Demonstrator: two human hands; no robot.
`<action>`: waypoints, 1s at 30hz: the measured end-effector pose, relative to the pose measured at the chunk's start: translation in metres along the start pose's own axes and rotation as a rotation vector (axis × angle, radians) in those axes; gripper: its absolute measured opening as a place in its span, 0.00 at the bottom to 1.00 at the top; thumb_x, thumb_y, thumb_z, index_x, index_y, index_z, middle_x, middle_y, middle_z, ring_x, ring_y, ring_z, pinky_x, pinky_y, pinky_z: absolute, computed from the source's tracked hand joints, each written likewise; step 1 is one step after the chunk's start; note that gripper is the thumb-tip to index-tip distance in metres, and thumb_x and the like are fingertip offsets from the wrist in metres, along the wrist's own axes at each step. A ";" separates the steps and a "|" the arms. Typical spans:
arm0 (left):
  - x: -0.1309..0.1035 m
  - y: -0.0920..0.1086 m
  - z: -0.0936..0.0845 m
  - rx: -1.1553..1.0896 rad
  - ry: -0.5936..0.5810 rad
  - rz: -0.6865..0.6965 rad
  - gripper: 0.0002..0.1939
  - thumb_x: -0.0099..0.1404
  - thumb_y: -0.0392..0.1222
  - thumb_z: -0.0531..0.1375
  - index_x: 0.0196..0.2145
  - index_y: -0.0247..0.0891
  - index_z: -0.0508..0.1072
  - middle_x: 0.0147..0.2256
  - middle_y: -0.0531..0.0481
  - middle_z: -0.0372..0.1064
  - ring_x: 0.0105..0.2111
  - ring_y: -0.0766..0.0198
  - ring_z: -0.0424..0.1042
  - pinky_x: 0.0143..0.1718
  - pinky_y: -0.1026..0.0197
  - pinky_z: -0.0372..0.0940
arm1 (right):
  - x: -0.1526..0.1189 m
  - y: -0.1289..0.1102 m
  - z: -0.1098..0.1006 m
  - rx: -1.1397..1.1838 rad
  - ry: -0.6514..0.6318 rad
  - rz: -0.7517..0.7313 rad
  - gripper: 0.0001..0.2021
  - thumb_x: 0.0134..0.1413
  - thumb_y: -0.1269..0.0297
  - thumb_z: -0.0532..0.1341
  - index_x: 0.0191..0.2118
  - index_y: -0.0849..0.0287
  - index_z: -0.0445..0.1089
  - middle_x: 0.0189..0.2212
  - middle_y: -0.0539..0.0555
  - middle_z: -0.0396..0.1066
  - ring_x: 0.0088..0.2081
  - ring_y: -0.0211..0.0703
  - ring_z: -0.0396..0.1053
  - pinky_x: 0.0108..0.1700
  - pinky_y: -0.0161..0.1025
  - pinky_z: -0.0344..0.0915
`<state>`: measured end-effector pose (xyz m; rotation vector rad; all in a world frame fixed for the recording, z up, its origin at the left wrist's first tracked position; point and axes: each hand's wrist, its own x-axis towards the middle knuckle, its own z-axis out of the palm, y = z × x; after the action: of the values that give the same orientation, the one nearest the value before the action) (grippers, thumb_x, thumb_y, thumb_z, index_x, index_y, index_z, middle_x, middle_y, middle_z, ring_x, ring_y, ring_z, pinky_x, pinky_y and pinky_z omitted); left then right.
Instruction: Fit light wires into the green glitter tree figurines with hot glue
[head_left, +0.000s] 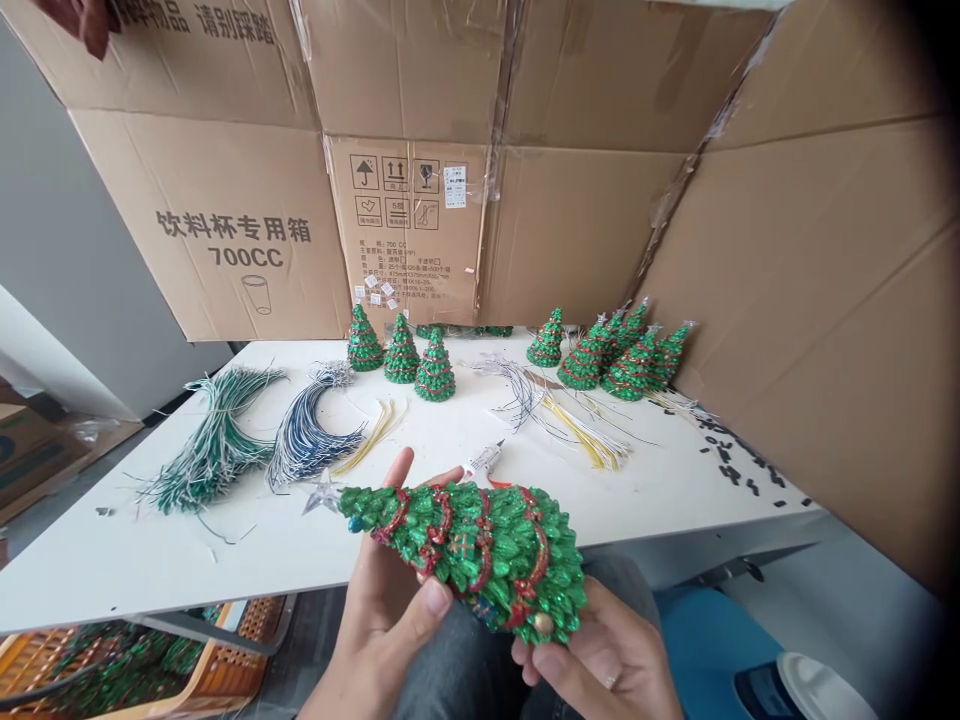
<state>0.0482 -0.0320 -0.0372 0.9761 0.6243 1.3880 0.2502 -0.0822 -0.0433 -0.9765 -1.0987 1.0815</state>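
Left hand [384, 605] and right hand [619, 650] clamp fingers on a tree [480, 550], star [323, 495] already fitted at 9 o'clock, wire bundles [217, 440] at 10 o'clock apparently unused.

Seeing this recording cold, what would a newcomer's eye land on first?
First, the big glittery green tree, held sideways in both hands at the near side of the white table, its clear star pointing left. Next, the green wires and blue wires bundled on the table's left. Behind everything rises printed cardboard, with more trees standing before it.
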 end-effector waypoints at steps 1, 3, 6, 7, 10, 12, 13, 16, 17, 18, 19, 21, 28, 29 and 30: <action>0.000 -0.001 0.000 -0.002 -0.005 0.015 0.46 0.73 0.53 0.74 0.81 0.61 0.59 0.81 0.40 0.60 0.77 0.33 0.65 0.75 0.33 0.65 | 0.000 0.001 0.000 0.010 -0.005 0.003 0.17 0.63 0.47 0.79 0.41 0.56 0.86 0.32 0.58 0.83 0.30 0.48 0.80 0.33 0.42 0.83; 0.000 -0.001 0.002 0.010 -0.020 0.060 0.39 0.75 0.52 0.72 0.77 0.61 0.64 0.81 0.42 0.59 0.78 0.35 0.63 0.76 0.33 0.64 | 0.000 0.002 0.000 0.027 -0.010 0.018 0.17 0.63 0.46 0.78 0.41 0.56 0.85 0.32 0.58 0.82 0.31 0.49 0.80 0.34 0.42 0.83; 0.001 -0.001 0.006 0.049 -0.034 0.130 0.34 0.76 0.50 0.71 0.74 0.60 0.67 0.80 0.43 0.62 0.79 0.36 0.62 0.77 0.33 0.62 | -0.001 0.005 0.000 0.035 0.012 0.053 0.18 0.63 0.45 0.78 0.39 0.56 0.85 0.31 0.57 0.81 0.33 0.50 0.80 0.36 0.43 0.83; 0.001 -0.001 0.008 0.060 -0.031 0.141 0.34 0.77 0.49 0.71 0.75 0.61 0.67 0.80 0.43 0.63 0.79 0.37 0.62 0.77 0.33 0.61 | -0.001 0.006 0.000 0.032 0.030 0.065 0.17 0.62 0.46 0.78 0.39 0.56 0.85 0.31 0.57 0.82 0.34 0.50 0.81 0.37 0.43 0.84; 0.003 -0.001 0.010 0.080 -0.015 0.122 0.34 0.78 0.49 0.69 0.76 0.60 0.66 0.78 0.43 0.65 0.77 0.36 0.64 0.76 0.33 0.63 | -0.006 0.015 -0.001 0.007 0.108 0.085 0.18 0.59 0.48 0.81 0.48 0.53 0.87 0.41 0.59 0.88 0.44 0.57 0.86 0.46 0.45 0.85; 0.004 -0.002 0.009 0.083 -0.017 0.098 0.36 0.78 0.50 0.69 0.78 0.58 0.64 0.77 0.41 0.67 0.77 0.34 0.65 0.75 0.32 0.63 | -0.009 0.021 -0.001 -0.034 0.152 0.072 0.21 0.58 0.49 0.81 0.54 0.51 0.86 0.51 0.61 0.89 0.53 0.63 0.87 0.55 0.49 0.85; 0.004 -0.002 0.009 0.079 -0.029 0.095 0.39 0.77 0.52 0.69 0.80 0.57 0.62 0.77 0.40 0.67 0.77 0.32 0.65 0.75 0.32 0.64 | -0.010 0.022 0.000 -0.074 0.168 0.052 0.21 0.59 0.50 0.81 0.55 0.51 0.87 0.54 0.62 0.88 0.56 0.64 0.87 0.58 0.50 0.84; 0.004 -0.002 0.005 0.060 -0.066 0.086 0.50 0.73 0.56 0.73 0.83 0.52 0.55 0.78 0.36 0.65 0.77 0.29 0.64 0.76 0.32 0.63 | -0.009 0.022 0.003 -0.247 0.177 -0.069 0.16 0.63 0.54 0.79 0.53 0.53 0.89 0.54 0.64 0.88 0.55 0.66 0.87 0.59 0.50 0.84; 0.004 -0.002 0.004 0.048 -0.068 0.073 0.53 0.71 0.57 0.74 0.84 0.51 0.54 0.78 0.35 0.65 0.77 0.29 0.64 0.76 0.32 0.63 | -0.008 0.021 0.004 -0.307 0.164 -0.125 0.13 0.64 0.57 0.78 0.51 0.52 0.89 0.53 0.64 0.89 0.53 0.65 0.88 0.57 0.48 0.85; 0.004 -0.001 0.003 0.034 -0.060 0.053 0.53 0.71 0.57 0.75 0.83 0.51 0.55 0.77 0.35 0.65 0.77 0.29 0.65 0.76 0.32 0.63 | -0.005 0.019 0.005 -0.358 0.143 -0.185 0.10 0.65 0.59 0.78 0.50 0.52 0.90 0.51 0.63 0.89 0.51 0.64 0.88 0.55 0.47 0.85; 0.004 -0.001 0.003 0.022 -0.042 0.032 0.51 0.71 0.56 0.75 0.82 0.52 0.58 0.77 0.35 0.67 0.76 0.30 0.66 0.75 0.33 0.65 | -0.003 0.017 0.006 -0.401 0.115 -0.240 0.08 0.66 0.61 0.77 0.48 0.51 0.90 0.49 0.62 0.90 0.49 0.62 0.89 0.54 0.46 0.86; 0.004 0.000 0.003 0.006 0.004 0.009 0.44 0.71 0.53 0.76 0.78 0.54 0.65 0.75 0.36 0.69 0.73 0.32 0.71 0.72 0.35 0.69 | 0.002 0.013 0.007 -0.462 0.066 -0.325 0.06 0.67 0.65 0.75 0.46 0.50 0.90 0.44 0.60 0.90 0.45 0.60 0.88 0.52 0.45 0.86; 0.004 -0.002 0.005 -0.017 0.106 0.069 0.36 0.66 0.45 0.80 0.67 0.50 0.72 0.69 0.39 0.78 0.67 0.42 0.79 0.66 0.45 0.75 | 0.000 0.014 0.006 -0.266 0.044 -0.106 0.20 0.66 0.55 0.77 0.60 0.52 0.85 0.40 0.58 0.84 0.34 0.48 0.79 0.36 0.38 0.80; 0.004 -0.001 0.005 -0.020 0.107 0.069 0.36 0.66 0.44 0.80 0.67 0.50 0.72 0.70 0.39 0.77 0.68 0.42 0.78 0.66 0.44 0.76 | -0.002 0.013 0.006 -0.180 0.048 -0.043 0.23 0.66 0.50 0.77 0.62 0.53 0.83 0.39 0.57 0.83 0.30 0.45 0.74 0.33 0.38 0.77; 0.004 0.000 0.005 -0.013 0.103 0.068 0.35 0.66 0.44 0.80 0.66 0.49 0.73 0.70 0.39 0.77 0.68 0.42 0.78 0.66 0.44 0.75 | -0.002 0.012 0.006 -0.096 0.052 0.017 0.26 0.66 0.45 0.76 0.62 0.54 0.83 0.37 0.57 0.81 0.28 0.42 0.70 0.31 0.37 0.75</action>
<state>0.0532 -0.0287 -0.0343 0.9268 0.6631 1.5087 0.2417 -0.0815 -0.0536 -1.0861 -1.1094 1.0194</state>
